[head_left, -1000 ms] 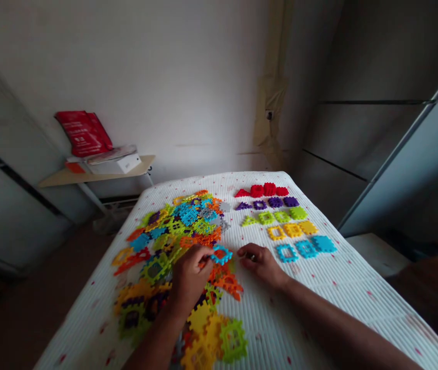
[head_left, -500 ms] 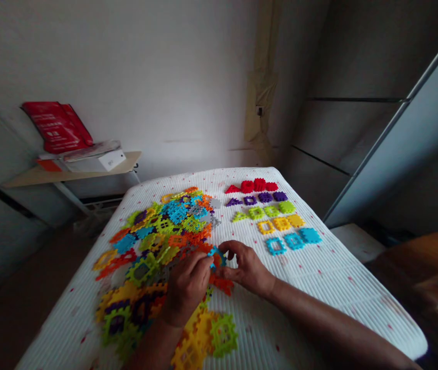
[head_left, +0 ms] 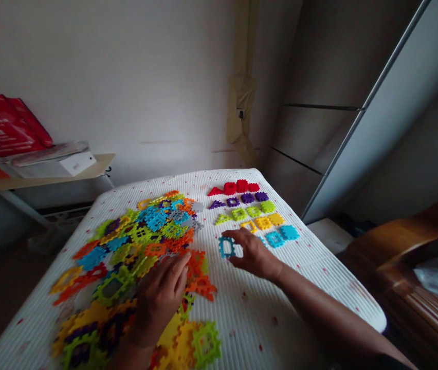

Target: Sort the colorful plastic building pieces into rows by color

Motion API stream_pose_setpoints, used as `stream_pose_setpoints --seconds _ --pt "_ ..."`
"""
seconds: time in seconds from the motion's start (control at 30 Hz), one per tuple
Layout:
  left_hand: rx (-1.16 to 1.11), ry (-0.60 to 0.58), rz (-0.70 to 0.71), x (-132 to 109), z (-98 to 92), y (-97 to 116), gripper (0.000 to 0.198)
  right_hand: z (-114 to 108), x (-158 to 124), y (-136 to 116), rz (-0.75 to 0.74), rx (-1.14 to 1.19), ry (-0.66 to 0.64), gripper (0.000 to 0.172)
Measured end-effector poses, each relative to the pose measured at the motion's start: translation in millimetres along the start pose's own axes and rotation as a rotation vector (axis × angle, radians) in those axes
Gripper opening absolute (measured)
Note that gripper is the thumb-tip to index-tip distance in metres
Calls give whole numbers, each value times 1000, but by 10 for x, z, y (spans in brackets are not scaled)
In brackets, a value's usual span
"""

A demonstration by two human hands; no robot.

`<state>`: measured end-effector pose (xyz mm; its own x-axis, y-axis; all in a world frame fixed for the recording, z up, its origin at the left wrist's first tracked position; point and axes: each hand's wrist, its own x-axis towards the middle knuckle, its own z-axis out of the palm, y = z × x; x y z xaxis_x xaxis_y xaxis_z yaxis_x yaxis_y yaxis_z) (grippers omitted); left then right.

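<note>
My right hand [head_left: 255,254] pinches a blue toothed square frame [head_left: 226,247] between thumb and fingers, above the white cover. Just beyond that hand lie rows of toothed plastic pieces: red [head_left: 230,188], purple [head_left: 248,198], lime green [head_left: 253,211], yellow [head_left: 263,223] and blue [head_left: 275,238]. Part of the yellow and blue rows is hidden behind the fingers. My left hand [head_left: 163,293] hovers over the front of a mixed heap of such pieces [head_left: 142,234], its fingers stretched out with nothing seen in them. Orange pieces [head_left: 202,285] lie beside its fingertips.
A ribbed white cover [head_left: 276,308] with small red marks spreads under everything. To the left, a shelf [head_left: 101,165] carries a red bag [head_left: 11,126] and a white box [head_left: 76,162]. Dark cabinet panels [head_left: 315,133] stand at the right, near a brown wooden piece of furniture [head_left: 415,257].
My right hand has carried the blue square frame away from my left hand, toward the rows. My left hand has let go and its fingers have straightened. The view has turned rightward.
</note>
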<state>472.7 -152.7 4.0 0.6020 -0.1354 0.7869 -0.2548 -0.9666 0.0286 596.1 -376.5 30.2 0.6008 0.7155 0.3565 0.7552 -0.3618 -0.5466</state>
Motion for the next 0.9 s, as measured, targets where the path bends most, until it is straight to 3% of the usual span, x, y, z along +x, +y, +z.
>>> stream_pose_setpoints --seconds 0.13,0.23,0.37,0.9 --pt "-47 15 -42 21 -16 -61 32 -424 -80 416 18 -261 -171 62" --pt "-49 19 -31 29 -10 -53 28 -549 -150 619 31 -342 -327 64" --pt "-23 15 -8 29 -11 -36 23 -538 -203 726 100 -373 -407 68" --pt "-20 13 12 -9 -4 -63 26 -470 -177 764 48 -433 -398 57"
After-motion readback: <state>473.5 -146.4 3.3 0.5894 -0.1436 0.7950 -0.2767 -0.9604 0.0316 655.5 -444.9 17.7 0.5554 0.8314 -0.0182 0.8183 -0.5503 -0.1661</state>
